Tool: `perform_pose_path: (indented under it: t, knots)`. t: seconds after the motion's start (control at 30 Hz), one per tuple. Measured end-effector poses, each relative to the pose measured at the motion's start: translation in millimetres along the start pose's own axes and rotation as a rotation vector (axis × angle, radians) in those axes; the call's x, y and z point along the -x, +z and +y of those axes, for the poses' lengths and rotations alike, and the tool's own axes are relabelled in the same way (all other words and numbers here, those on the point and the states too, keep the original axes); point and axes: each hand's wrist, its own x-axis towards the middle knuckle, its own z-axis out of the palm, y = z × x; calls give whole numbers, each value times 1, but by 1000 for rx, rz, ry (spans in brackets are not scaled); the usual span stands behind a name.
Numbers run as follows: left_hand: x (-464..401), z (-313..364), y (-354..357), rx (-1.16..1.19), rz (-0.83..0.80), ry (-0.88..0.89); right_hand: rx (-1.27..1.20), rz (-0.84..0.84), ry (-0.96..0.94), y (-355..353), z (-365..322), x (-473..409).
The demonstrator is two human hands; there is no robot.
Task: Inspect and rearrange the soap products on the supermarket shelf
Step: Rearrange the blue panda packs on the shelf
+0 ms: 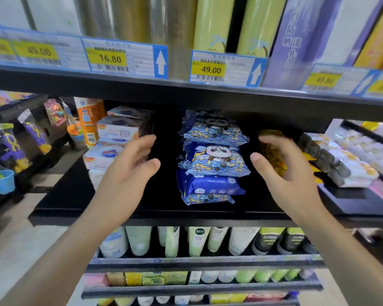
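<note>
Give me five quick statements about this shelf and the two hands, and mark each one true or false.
1. The blue panda packs are stacked in a pile on the black shelf. True.
2. The left hand grips a blue pack. False: it is open and holds nothing, left of the pile.
3. The right hand is to the right of the pile. True.
4. The price tag above the left hand reads 49.00. False: it reads 16.80.
5. The shelf below holds glass jars. False: it holds upside-down tubes.
</note>
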Motion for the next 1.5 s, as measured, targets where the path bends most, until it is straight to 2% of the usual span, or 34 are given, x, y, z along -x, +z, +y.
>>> perform_pose_path:
  t: [0.1,0.33,0.43,0.67,0.8,0.9,1.23,1.5]
  knots:
    - [20,-1,1,30,-60,57,-10,15,80,-8,-3,27]
    - [57,-7,13,93,-62,123,-55,71,238,-38,11,90]
    - [79,2,44,84,-115,194,-54,67,268,-54,27,103]
    - [85,26,166,8,-176,178,-116,10,273,-109,94,104]
    - [60,23,246,-184,-165,146,-166,-75,256,-138,135,103]
    - [34,5,281,-378,-161,155,-177,-104,239,-152,156,99]
    - [-8,-47,302,-776,-153,140,-121,-116,66,-157,176,44]
    - [-6,-49,308,-845,-116,132,195,-272,3,-126,190,-57]
